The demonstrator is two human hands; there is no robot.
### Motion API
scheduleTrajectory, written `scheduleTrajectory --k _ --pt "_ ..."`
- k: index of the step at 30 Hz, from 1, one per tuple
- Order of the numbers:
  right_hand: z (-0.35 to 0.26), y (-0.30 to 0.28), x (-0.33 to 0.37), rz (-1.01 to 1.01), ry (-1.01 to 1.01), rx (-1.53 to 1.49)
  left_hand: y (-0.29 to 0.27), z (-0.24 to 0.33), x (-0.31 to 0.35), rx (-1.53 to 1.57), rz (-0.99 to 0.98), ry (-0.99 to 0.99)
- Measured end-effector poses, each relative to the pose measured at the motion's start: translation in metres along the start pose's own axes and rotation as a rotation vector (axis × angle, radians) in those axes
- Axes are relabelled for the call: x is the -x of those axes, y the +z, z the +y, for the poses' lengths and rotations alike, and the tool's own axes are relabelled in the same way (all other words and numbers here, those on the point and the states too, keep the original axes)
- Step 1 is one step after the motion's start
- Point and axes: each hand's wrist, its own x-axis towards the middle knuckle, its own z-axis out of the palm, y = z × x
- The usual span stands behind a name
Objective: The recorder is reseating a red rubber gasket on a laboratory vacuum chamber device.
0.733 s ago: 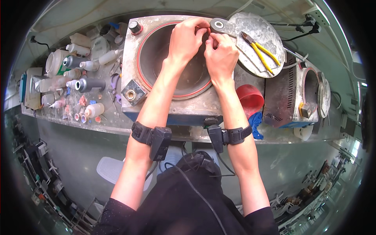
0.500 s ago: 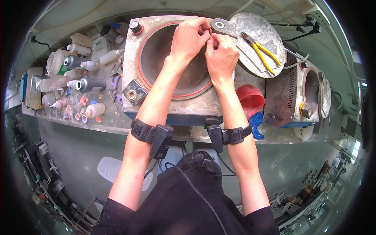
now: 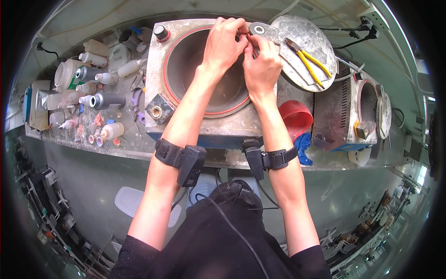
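My left hand (image 3: 226, 43) and my right hand (image 3: 263, 65) meet over the far right rim of a round metal chamber (image 3: 218, 88). Their fingers are pinched together at the rim, and what they grip is hidden between them. A red seal ring (image 3: 170, 88) lines the chamber's opening in a stained metal housing (image 3: 155, 65). Just right of my fingers is the dark hinge arm (image 3: 260, 29) of a round grey lid (image 3: 320, 42), which is swung open. Pliers with yellow handles (image 3: 310, 63) lie on that lid.
Left on the bench stand many bottles, among them a dark one (image 3: 108, 100), with purple-handled scissors (image 3: 138, 102) nearby. To the right sit a red bowl (image 3: 296, 116), a blue crumpled glove (image 3: 303, 148) and a second chamber unit (image 3: 341, 111). A pale stool (image 3: 134, 204) stands below.
Both hands stay at the rim with their fingers pinched. My right hand has shifted very slightly up and left.
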Motion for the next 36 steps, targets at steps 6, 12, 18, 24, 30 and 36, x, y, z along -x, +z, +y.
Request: scheduleTrajectory --k 6,12,18,24,30,36 --pt "0.004 -0.001 0.000 -0.022 -0.022 -0.017 0.005 0.001 -0.001 0.055 0.022 -0.047" --pt "0.006 -0.001 0.001 -0.064 -0.025 -0.026 0.001 -0.001 -0.003 0.156 -0.023 -0.079" --pt "0.002 -0.001 0.002 -0.082 -0.024 -0.012 -0.001 -0.005 -0.001 0.165 -0.001 -0.061" --pt "0.005 -0.001 0.002 -0.052 -0.028 0.008 0.004 -0.003 0.000 0.168 0.014 -0.082" --pt "0.005 0.001 0.003 -0.056 -0.012 -0.016 0.003 -0.009 -0.001 0.147 0.012 -0.034" --pt "0.009 -0.001 0.004 -0.072 -0.063 0.018 -0.001 -0.005 0.000 0.076 -0.028 -0.006"
